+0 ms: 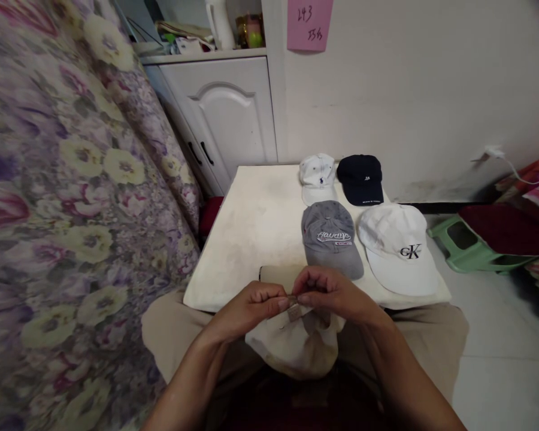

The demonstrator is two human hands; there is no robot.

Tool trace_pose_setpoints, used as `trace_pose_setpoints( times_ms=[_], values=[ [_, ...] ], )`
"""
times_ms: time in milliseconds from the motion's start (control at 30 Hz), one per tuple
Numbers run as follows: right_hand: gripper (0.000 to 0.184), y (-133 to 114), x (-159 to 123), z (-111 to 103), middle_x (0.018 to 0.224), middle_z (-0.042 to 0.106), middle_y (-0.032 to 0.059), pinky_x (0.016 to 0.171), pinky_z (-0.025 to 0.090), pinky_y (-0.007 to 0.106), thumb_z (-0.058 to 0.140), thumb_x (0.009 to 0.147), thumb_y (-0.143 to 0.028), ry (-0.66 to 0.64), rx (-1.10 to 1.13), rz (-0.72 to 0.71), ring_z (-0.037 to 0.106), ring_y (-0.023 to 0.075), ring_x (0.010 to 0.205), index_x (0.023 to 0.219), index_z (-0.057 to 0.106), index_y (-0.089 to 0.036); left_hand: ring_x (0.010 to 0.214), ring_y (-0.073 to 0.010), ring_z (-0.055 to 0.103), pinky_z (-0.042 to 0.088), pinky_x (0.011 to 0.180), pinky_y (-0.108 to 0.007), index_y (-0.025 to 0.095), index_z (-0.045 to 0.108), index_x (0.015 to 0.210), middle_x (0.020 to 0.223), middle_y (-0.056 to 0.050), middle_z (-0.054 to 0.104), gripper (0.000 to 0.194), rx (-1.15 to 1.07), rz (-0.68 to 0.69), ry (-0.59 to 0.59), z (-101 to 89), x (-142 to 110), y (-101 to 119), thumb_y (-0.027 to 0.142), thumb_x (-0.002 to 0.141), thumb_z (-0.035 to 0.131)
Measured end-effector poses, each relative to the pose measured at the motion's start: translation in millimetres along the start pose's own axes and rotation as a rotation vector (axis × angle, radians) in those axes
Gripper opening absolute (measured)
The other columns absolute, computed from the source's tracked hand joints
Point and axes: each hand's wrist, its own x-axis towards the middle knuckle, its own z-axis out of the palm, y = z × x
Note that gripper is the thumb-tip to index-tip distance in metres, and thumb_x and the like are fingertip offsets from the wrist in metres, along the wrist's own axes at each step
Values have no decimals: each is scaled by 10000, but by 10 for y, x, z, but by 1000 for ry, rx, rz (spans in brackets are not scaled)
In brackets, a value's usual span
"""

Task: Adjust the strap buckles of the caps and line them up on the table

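A cream baseball cap [299,350] hangs over my lap, its inside turned up toward me and its brim partly over the table. My left hand [263,302] pinches the band by a small tan label [294,311]. Close beside it, my right hand [326,290] pinches the same band, fingers curled. On the table lie a grey cap [330,233] with lettering, a large white cap [397,245] marked CK, a small white cap [318,173] and a navy cap [362,176].
The cream-covered table [251,221] stands before my knees, against the wall. A floral curtain [81,227] hangs at the left, by a white cabinet [229,108]. To the right is a green stool [462,245] with a dark red seat; a pink note [309,24] is on the wall.
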Motion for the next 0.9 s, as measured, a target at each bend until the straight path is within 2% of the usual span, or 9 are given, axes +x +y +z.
trace_pose_setpoints(
  times_ms=[233, 367, 533, 600, 700, 900],
  values=[
    [183, -8, 1, 10, 723, 610, -31, 567, 380, 215, 769, 790, -285, 46, -3, -7, 516, 94, 620, 880, 654, -175, 544, -93, 227, 171, 508, -250, 159, 535, 658, 572, 72, 301, 412, 28, -13, -53, 12, 8, -3, 497, 891, 571],
    [217, -7, -13, 27, 725, 633, -21, 554, 379, 215, 765, 806, -342, 65, -62, 19, 539, 101, 619, 887, 655, -174, 540, -93, 222, 167, 506, -247, 149, 570, 660, 563, 71, 294, 407, 21, -2, -21, 8, 4, 5, 477, 901, 574],
    [274, -62, -46, 95, 754, 717, 23, 607, 456, 245, 729, 836, -421, -51, -59, 102, 622, 132, 655, 802, 634, -166, 570, -107, 326, 231, 532, -241, 133, 680, 771, 604, 27, 466, 358, 13, 63, -42, 14, -3, 31, 452, 905, 588],
    [276, -90, -60, 111, 759, 721, 23, 607, 466, 245, 715, 842, -421, -80, -46, 98, 622, 127, 648, 774, 636, -165, 581, -109, 359, 253, 543, -240, 134, 678, 771, 626, 15, 510, 346, 21, 82, -57, 23, -8, 26, 436, 913, 586],
    [242, -103, -74, 103, 741, 707, 3, 596, 459, 234, 758, 799, -393, -94, -86, 120, 613, 120, 640, 795, 661, -171, 577, -104, 357, 249, 543, -237, 133, 646, 737, 612, 28, 483, 347, 32, 90, -30, 40, -7, 5, 429, 911, 595],
    [239, -57, -69, 87, 613, 600, -47, 514, 400, 202, 773, 786, -365, -15, -86, 97, 509, 81, 527, 781, 636, -169, 614, -115, 373, 263, 558, -235, 135, 614, 734, 641, 29, 465, 379, 36, 55, 68, 58, 10, 33, 474, 901, 593]
  ],
)
